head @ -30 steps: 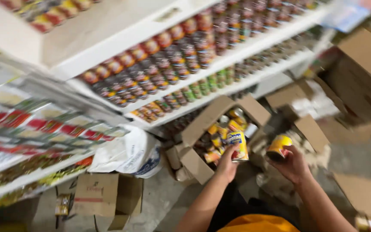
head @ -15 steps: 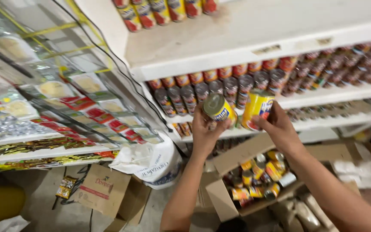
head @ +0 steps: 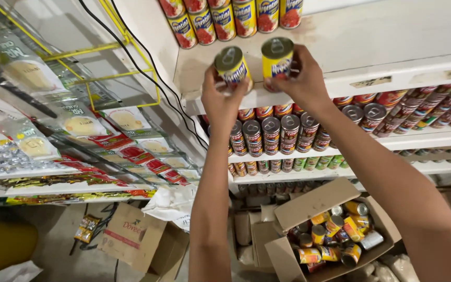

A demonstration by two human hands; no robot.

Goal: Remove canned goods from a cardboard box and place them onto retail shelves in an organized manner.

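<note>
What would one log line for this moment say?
left hand: holds can | right hand: holds second can | both at white shelf | open box below

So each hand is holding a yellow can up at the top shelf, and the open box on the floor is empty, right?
Not quite. The box is not empty: the head view shows it holding many yellow cans. The rest is right: the left hand holds one can and the right hand another can, both up at the top shelf.
</note>
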